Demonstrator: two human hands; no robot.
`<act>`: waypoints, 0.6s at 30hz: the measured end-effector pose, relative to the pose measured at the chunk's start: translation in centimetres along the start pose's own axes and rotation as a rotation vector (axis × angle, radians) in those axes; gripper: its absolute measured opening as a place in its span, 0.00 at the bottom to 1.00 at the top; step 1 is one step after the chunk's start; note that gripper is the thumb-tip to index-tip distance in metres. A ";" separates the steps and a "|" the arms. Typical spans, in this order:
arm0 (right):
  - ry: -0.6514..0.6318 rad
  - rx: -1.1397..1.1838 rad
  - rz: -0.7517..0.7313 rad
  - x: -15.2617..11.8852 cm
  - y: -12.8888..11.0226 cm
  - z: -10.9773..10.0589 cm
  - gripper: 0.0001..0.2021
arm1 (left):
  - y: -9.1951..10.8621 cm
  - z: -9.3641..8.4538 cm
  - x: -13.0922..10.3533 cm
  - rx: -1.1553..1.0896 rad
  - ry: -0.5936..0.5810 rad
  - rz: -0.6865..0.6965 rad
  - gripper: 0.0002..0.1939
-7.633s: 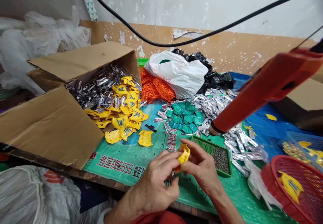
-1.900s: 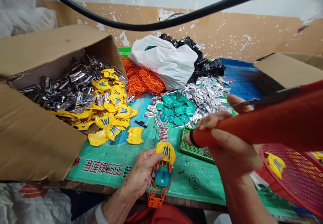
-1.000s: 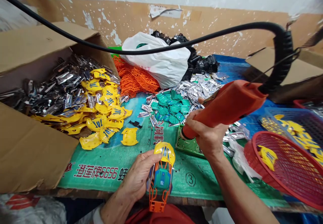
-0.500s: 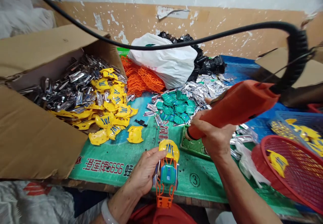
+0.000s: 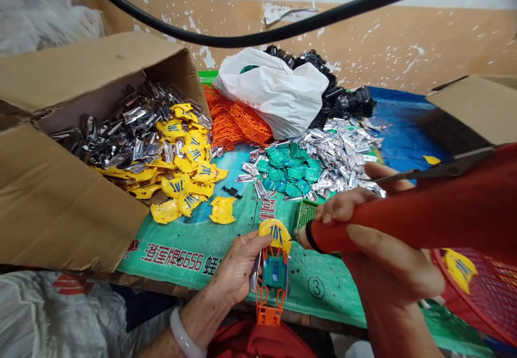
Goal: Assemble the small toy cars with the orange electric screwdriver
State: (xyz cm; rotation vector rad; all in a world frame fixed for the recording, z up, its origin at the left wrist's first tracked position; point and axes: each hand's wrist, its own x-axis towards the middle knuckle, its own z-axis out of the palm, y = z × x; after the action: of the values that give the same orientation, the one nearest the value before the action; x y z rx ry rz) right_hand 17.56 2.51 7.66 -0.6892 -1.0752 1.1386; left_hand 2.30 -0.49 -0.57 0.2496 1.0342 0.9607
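My left hand (image 5: pixel 236 266) grips a toy car body (image 5: pixel 275 272) near the table's front edge. It has a yellow front piece (image 5: pixel 274 231), a green middle, silvery sides and an orange frame. My thumb lies on the yellow piece. My right hand (image 5: pixel 388 255) is wrapped around a red electric screwdriver (image 5: pixel 436 212), tilted with its thin tip at the right edge of the yellow piece. Whether the tip touches is too small to tell. Behind the tool's nose is a small green basket (image 5: pixel 305 213), partly hidden.
Left, a cardboard box (image 5: pixel 72 202) spills silvery parts and yellow pieces (image 5: pixel 189 185). Green parts (image 5: pixel 293 167), silver parts (image 5: pixel 343 148), orange frames (image 5: pixel 238 124) and a white bag (image 5: pixel 274 91) lie behind. A red basket (image 5: pixel 484 293) stands right; a black cable (image 5: pixel 242 40) hangs overhead.
My right hand has swung the screwdriver from above the green basket down towards the toy car, its tip now at the yellow piece. My left hand still holds the car.
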 end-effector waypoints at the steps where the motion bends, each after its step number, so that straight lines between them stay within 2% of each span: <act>1: -0.005 0.003 0.008 -0.1 0.2 0.1 0.25 | 0.0 -0.1 0.0 -0.002 -0.001 0.000 0.13; 9: -0.031 0.010 0.042 -0.2 1.0 0.4 0.26 | -0.5 -0.7 0.3 0.030 -0.009 0.030 0.12; 18: -0.039 -0.013 0.046 -0.3 1.5 0.1 0.26 | -0.1 -0.1 0.0 -0.009 0.011 0.019 0.11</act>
State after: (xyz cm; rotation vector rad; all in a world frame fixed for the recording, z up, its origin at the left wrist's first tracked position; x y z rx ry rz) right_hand 16.89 2.69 6.26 -0.7078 -1.1050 1.1899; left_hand 2.23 -0.54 -0.67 0.2477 1.0392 0.9847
